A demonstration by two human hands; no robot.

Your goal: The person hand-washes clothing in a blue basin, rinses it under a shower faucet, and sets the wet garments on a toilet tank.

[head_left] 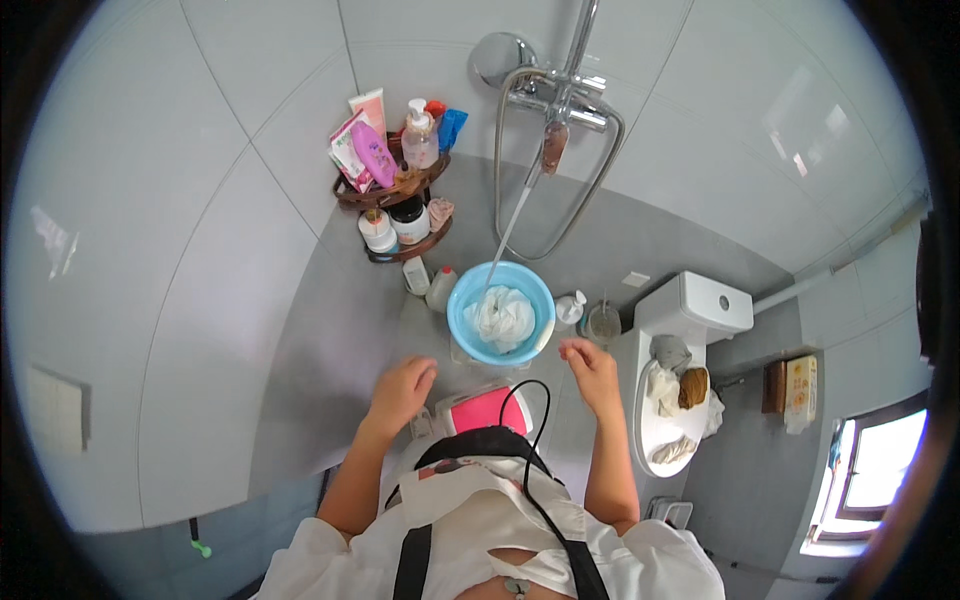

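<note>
A light blue basin [462,318] stands on the floor before me, with a wet white cloth [503,318] bunched in it. Water runs in a thin stream [511,223] from the wall tap [556,140] down into the basin. My left hand [402,390] hovers at the near left of the basin, fingers curled together and nothing visible in them. On the near right side, my right hand [592,374] is likewise loosely closed, with no object showing. Neither hand touches the basin or cloth.
A brown corner shelf [405,188] holds bottles and tubes. Jugs [441,288] and a pump bottle [570,307] flank the basin. Cloths lie on the white toilet [655,432] at right. A pink and white object [490,410] sits close to me; a black cable [548,400] crosses my front.
</note>
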